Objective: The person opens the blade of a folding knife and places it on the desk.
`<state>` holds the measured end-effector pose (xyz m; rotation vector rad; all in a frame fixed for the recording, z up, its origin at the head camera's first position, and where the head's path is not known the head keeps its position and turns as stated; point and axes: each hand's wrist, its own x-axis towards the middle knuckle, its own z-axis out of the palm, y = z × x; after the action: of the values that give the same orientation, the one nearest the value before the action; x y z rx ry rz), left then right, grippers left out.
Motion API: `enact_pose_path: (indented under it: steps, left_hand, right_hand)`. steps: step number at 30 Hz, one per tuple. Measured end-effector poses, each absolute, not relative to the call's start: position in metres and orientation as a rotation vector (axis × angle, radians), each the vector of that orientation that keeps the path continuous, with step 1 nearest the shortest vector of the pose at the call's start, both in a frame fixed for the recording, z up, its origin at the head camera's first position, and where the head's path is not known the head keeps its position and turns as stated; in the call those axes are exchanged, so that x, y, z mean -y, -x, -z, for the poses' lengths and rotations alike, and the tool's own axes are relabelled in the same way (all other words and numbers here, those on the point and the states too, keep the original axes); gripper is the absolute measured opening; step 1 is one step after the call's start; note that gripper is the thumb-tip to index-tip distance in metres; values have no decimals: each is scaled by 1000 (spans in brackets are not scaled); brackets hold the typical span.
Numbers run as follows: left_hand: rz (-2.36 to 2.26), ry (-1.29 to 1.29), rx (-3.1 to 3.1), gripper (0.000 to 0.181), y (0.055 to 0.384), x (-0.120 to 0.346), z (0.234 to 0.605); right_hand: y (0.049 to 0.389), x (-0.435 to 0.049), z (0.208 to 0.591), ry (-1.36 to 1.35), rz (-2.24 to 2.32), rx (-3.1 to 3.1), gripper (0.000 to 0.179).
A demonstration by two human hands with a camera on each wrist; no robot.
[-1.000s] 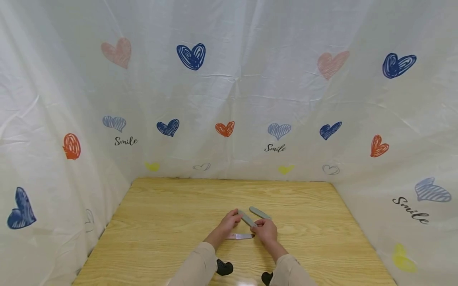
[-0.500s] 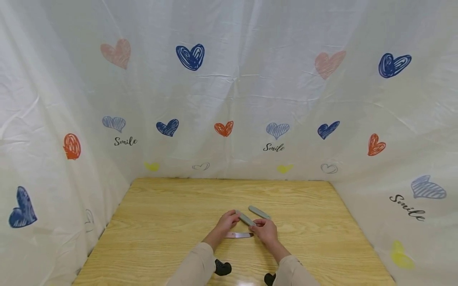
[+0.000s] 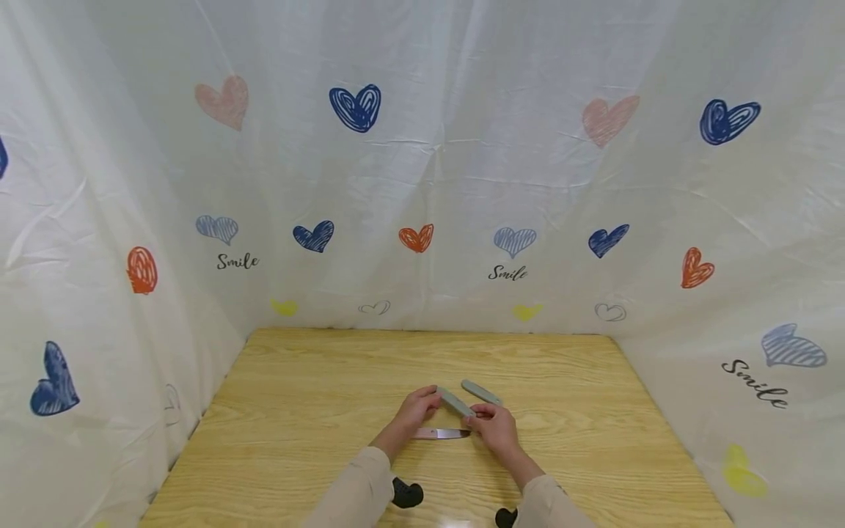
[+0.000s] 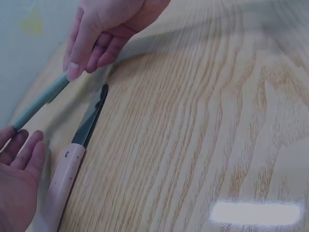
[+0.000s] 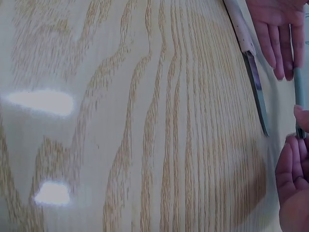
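Both hands hold a slim grey-green bar [image 3: 455, 401] with rounded ends, resembling a folded knife or a blade sheath. At its far left end, my left hand [image 3: 418, 407] pinches it, the other fingers loosely extended. My right hand [image 3: 494, 427] grips the near right end between thumb and fingers. In the left wrist view the bar [image 4: 41, 104] slants between the two hands, with a small step along its edge. Just nearer me lies a knife [image 3: 442, 433] with a pink handle and bare blade, flat on the table, its handle partly behind the left hand.
A second grey-green bar [image 3: 480, 391] lies on the wooden table [image 3: 317, 381] just beyond the right hand. Black wrist-worn pieces [image 3: 407, 493] show beside the sleeves. A white curtain [image 3: 370, 176] printed with hearts encloses the table's back and sides.
Both hands stay around the held bar, with only slight shifts. The right forearm has swung a little to the right. The knife and second bar lie as before.
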<state>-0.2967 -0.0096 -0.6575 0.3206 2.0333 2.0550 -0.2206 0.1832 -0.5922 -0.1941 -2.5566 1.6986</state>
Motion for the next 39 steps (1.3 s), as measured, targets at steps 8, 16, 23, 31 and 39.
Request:
enact_pose_path:
  steps: [8,16,23,31,39]
  left_hand:
    - [-1915,-213,-2100,44,240,16,549]
    - [-1951,-372,-2035,43,242,21,566]
    - [-2000,-327,-1810,47,240,28,562]
    - [-2020,-323,-1710,47,235,35,557]
    - [-1929,-294,-1745,31,228,57,563]
  right_hand:
    - [216,-187,586,15,-1844,2550,25]
    - [207,-184,562,-72,-1980,2493,26]
    - [209,-185,565,-101,-2076,2414,32]
    - [209,-181,563,-95,-2303,2235,40]
    - [210,-175,566,-204,-2323,2340,36]
